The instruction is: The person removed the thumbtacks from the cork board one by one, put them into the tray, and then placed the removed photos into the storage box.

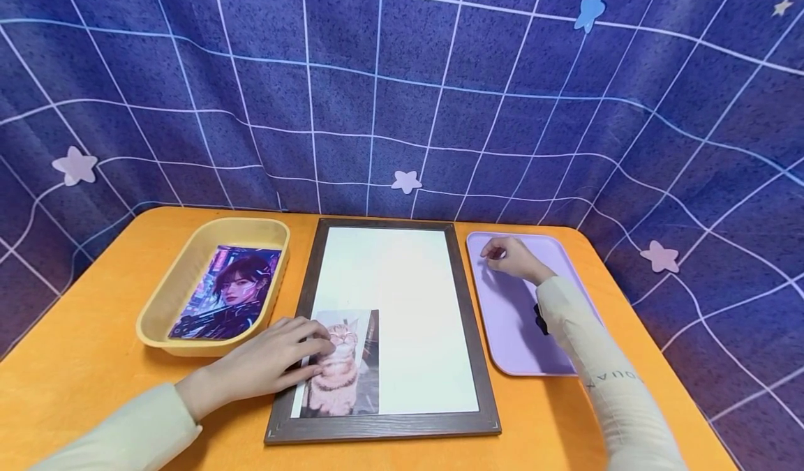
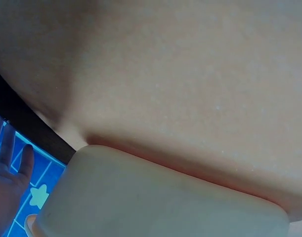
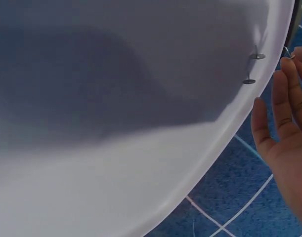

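A cat photo (image 1: pixel 342 377) lies at the lower left of a white board with a dark frame (image 1: pixel 488 415). My left hand (image 1: pixel 285 352) rests over the frame's left side, its fingertips on the photo. In the left wrist view, skin and sleeve fill most of the picture. Over the purple tray (image 1: pixel 509 338), my right hand (image 1: pixel 516 258) pinches a small metal thumbtack (image 3: pixel 290 54) between thumb and index finger, its other fingers extended. Two more thumbtacks stand point up near the tray's edge in the right wrist view, a nearer thumbtack (image 3: pixel 248 81) and a farther one.
Left of the board, a yellow basin (image 1: pixel 153 314) contains a picture of a dark-haired figure (image 1: pixel 232 293). Everything sits on an orange tabletop (image 1: pixel 94 359). Behind it hangs a blue grid-patterned curtain (image 1: pixel 345 101) with star shapes.
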